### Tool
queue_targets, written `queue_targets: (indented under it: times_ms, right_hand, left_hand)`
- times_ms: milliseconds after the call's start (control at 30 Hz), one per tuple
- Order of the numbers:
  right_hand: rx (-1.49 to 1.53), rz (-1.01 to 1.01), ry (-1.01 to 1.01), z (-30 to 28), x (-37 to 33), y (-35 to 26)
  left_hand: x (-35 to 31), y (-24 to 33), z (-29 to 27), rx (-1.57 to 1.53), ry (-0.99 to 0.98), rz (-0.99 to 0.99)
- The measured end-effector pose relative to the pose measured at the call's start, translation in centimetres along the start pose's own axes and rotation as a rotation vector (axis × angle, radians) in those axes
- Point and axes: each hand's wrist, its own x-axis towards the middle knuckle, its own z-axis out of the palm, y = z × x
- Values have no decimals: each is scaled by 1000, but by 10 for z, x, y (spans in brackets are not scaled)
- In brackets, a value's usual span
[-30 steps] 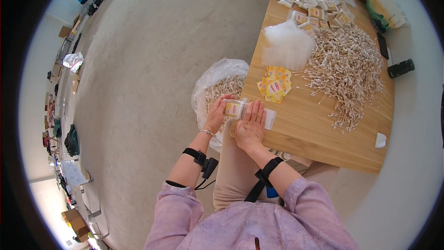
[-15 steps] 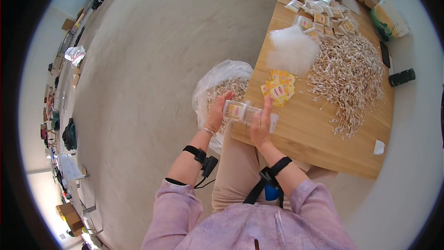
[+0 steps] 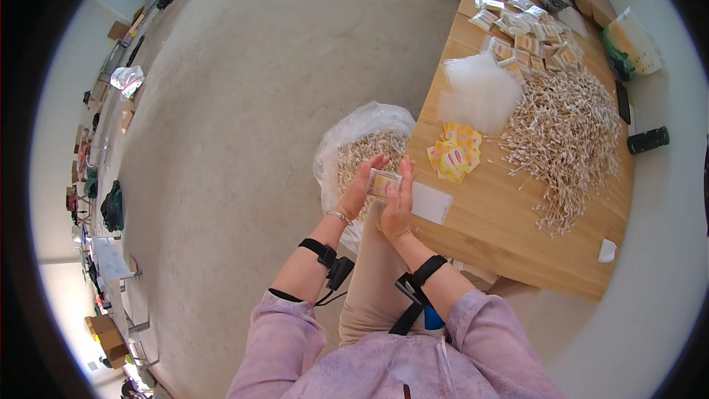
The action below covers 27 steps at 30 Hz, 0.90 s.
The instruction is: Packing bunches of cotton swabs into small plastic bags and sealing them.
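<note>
Plastic bag (image 3: pixel 327 149): stood beside the table (image 3: pixel 509 240), bearing loose swabs; remaining stock.
Left hand (image 3: pixel 356 191): fingers extended, palm bracing the near side of one swab pack (image 3: pixel 382 180).
Swab pack: between the palms, off the table edge; swabs in a row, yellowish card showing; apparently part-finished, closure not discernible.
Right hand (image 3: pixel 399 207): set against the opposite side, grasping the pack jointly.
White sheet (image 3: pixel 431 204): flat on the table.
Yellow cards (image 3: pixel 456 155): loose heap, unused.
Clear sleeves (image 3: pixel 480 96): piled, seemingly unfilled.
Filled packs (image 3: pixel 527 43): numerous, heaped; evidently done.
Swab heap (image 3: pixel 567 144): large, loose; much remained unpacked.
</note>
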Motion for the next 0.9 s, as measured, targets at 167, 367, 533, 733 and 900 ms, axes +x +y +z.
queue_targets:
  times_ms: [167, 367, 533, 733, 900]
  right_hand:
    - [-69, -29, -38, 2, -1, -7]
    - [-34, -4, -39, -12, 1, -13]
    - [-492, -168, 249, -114, 3, -41]
    - [-1155, 169, 1129, -296, 6, -16]
    - [-1208, 143, 701, -302, -4, -4]
  left_hand:
    - [-5, 10, 2, 4, -6, -28]
    - [1, 7, 5, 143, 74, -133]
    - [-9, 15, 11, 642, 485, 145]
    - [-15, 41, 118, 921, 280, 468]
    - [-19, -7, 215, 941, -189, 617]
